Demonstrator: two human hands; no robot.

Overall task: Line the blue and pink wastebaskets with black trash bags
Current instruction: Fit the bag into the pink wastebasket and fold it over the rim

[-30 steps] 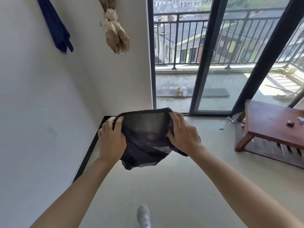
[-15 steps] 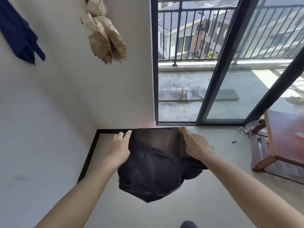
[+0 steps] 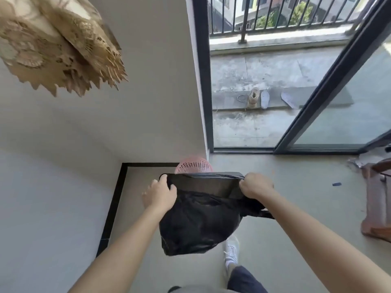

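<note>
Both hands, left hand (image 3: 160,193) and right hand (image 3: 255,185), grip the black trash bag (image 3: 196,220) open; its thin rim could tear stretching over the far pink wastebasket (image 3: 193,165).

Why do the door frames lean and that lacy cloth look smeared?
Head view: the wide-angle lens likely slants the black sliding-door frame; the beige lace cloth hanging close to the camera is blurred; balcony daylight leaves the black plastic trash bag almost without detail.
</note>
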